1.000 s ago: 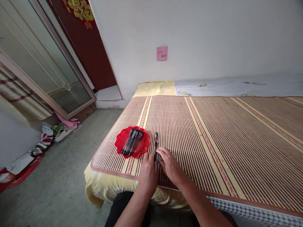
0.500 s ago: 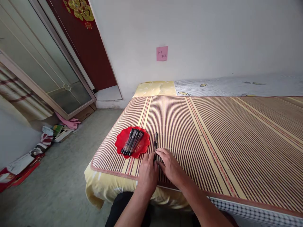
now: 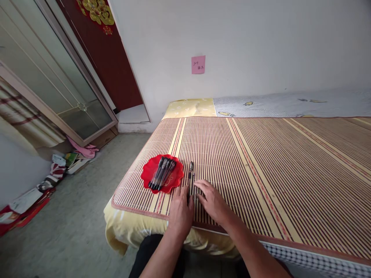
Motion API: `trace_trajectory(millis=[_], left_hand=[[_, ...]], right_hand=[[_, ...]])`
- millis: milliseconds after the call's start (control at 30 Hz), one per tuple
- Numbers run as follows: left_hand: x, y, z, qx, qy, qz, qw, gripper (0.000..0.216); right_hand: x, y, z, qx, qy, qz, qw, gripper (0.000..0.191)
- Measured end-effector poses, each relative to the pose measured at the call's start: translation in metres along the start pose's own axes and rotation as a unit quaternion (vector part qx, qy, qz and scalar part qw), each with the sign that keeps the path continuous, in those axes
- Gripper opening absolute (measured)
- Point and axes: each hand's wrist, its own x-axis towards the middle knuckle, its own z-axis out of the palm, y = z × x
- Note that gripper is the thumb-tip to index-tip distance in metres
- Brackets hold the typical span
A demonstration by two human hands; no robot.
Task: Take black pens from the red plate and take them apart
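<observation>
A single black pen [image 3: 190, 170] lies on the striped bamboo mat, pointing away from me. My left hand [image 3: 181, 206] rests on the mat at the pen's near end, thumb and fingertips closed around it, so that end is partly hidden. Just right of the pen, my right hand [image 3: 210, 199] is open, thumb and forefinger apart, touching nothing but perhaps the mat. Left of the pen sits a red scalloped plate [image 3: 146, 170]. Several black pens [image 3: 162, 173] lie side by side on the plate, roughly parallel.
The bamboo mat [image 3: 261, 162] covers a bed with a yellow sheet [image 3: 139, 227] hanging at its front corner. A white wall with a pink note [image 3: 198, 64] stands behind. Papers and cloths [image 3: 55, 173] lie along the floor at left, below a glass-panelled door [image 3: 66, 77].
My right hand has moved slightly right, away from the pen, and its fingers have parted. My left hand stays at the pen's near end. The plate has not moved.
</observation>
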Motion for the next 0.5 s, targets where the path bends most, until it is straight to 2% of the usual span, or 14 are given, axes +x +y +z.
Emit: trace_trajectory(millis=[200,333,500], left_hand=[[-0.001,0.002,-0.004,-0.014,0.048,0.024,0.998,0.023],[0.0,0.005,-0.01,-0.031,0.11,0.039,0.993,0.018],[0.001,0.006,-0.013,-0.04,0.134,0.05,0.989,0.015]], right_hand=[[-0.003,0.008,0.004,-0.02,0.01,-0.03,0.999,0.049],[-0.004,0.008,0.005,-0.029,0.009,-0.072,0.997,0.035],[-0.004,0.006,0.005,-0.045,0.013,-0.076,0.996,0.029]])
